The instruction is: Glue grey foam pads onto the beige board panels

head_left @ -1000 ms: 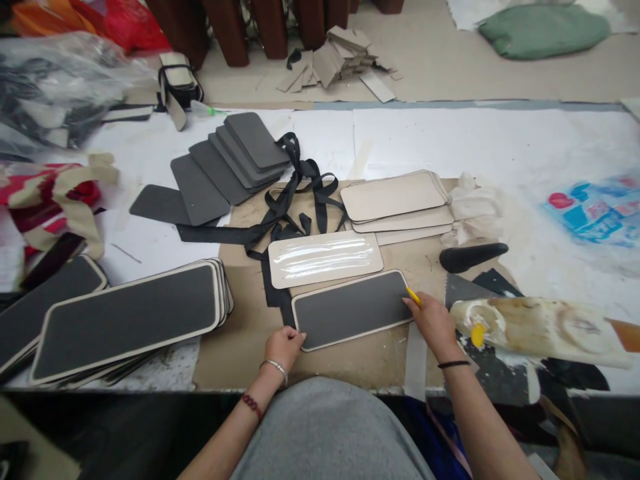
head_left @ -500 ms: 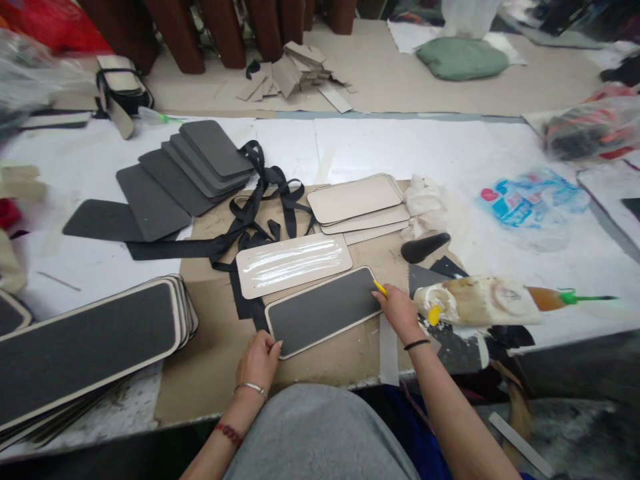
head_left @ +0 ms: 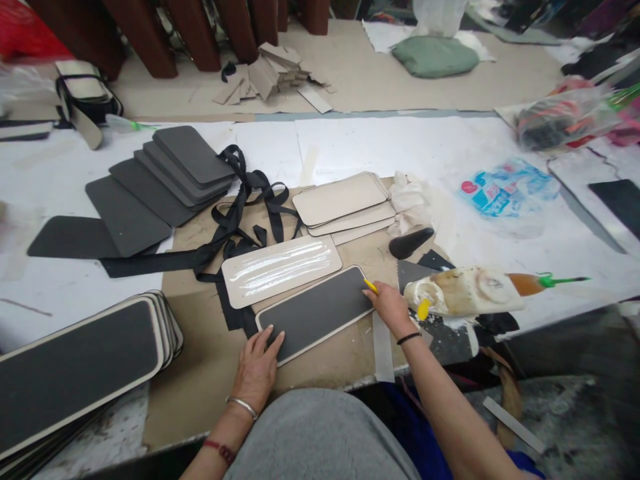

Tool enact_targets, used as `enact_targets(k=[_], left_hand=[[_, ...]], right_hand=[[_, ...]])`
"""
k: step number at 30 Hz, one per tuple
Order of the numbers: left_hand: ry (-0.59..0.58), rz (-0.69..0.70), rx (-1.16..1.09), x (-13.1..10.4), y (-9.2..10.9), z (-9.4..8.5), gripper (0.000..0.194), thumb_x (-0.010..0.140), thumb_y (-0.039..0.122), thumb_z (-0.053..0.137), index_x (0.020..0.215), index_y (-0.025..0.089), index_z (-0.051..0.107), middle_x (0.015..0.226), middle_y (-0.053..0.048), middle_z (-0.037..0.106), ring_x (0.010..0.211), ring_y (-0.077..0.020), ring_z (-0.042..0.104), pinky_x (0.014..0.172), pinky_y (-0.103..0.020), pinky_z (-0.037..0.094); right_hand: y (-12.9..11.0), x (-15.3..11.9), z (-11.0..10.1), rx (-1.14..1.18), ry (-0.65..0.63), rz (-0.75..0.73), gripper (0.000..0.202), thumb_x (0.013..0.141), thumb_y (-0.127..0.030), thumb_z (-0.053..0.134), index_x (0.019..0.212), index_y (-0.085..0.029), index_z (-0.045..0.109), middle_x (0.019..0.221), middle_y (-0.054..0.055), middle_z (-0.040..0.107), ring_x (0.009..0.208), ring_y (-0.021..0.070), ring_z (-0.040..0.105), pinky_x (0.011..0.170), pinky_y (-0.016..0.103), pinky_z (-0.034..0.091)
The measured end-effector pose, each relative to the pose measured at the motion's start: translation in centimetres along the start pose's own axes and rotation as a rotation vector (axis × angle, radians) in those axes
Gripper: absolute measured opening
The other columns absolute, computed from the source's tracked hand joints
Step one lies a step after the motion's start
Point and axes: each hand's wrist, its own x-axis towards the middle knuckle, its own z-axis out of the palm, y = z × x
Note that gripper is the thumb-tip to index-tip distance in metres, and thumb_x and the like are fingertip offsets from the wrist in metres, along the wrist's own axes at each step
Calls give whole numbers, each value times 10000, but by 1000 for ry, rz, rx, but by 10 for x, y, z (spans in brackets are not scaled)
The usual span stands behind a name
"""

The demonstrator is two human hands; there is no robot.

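Note:
A dark grey panel with a pale rim (head_left: 315, 313) lies on brown board in front of me. My left hand (head_left: 259, 365) rests with fingers spread on its left end. My right hand (head_left: 391, 305) is closed around a thin yellow tool (head_left: 371, 286), whose tip is at the panel's upper right corner. Just beyond lies a cream panel (head_left: 283, 270) streaked with white, glossy stuff. Behind it are stacked plain cream panels (head_left: 341, 200).
Rimmed dark panels (head_left: 80, 370) are stacked at the left, below fanned grey pieces (head_left: 135, 207) and tangled black strap (head_left: 240, 200). At right lie a white-smeared bottle (head_left: 465, 291), a dark oval tool (head_left: 410, 243) and a plastic bag (head_left: 510, 190).
My left hand has opened and moved from the panel's lower left corner onto its surface. The right hand still holds the yellow tool by the right corner. The whole view has shifted.

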Motion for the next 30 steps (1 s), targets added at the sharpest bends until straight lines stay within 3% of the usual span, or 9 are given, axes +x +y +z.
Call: enact_targets(k=[12,18,23,30], left_hand=[[-35,-10,18,-5,0,-6,471,761,65,411,1166,256,558,1229,-89,545,1095,-246,459,879,-415,426],[30,69,81,-8,-6,-1,445,774,87,438,1167,257,559,1212,-79,562,1073,-231,472,861,-377,424],[108,130,138,-7,-8,-2,358,815,245,493,1166,251,562,1184,-94,577,1039,-240,491,833,-369,421],[99,131,152,-6,-8,-2,337,831,287,475,1151,254,576,1180,-104,581,1035,-244,507,835,-376,411]], right_hand=[[3,3,3,-13,-13,-31,278,878,-431,428,911,-205,586,869,78,664,796,211,615,566,254,333],[1,2,2,-43,-18,-19,289,881,-433,421,935,-201,584,874,81,661,787,202,619,558,247,345],[-1,1,-1,-79,18,-6,280,864,-438,457,928,-190,573,871,87,657,804,211,625,563,246,371],[5,-1,5,-35,34,79,262,901,-366,397,979,-166,547,931,106,644,830,200,623,609,243,386]])
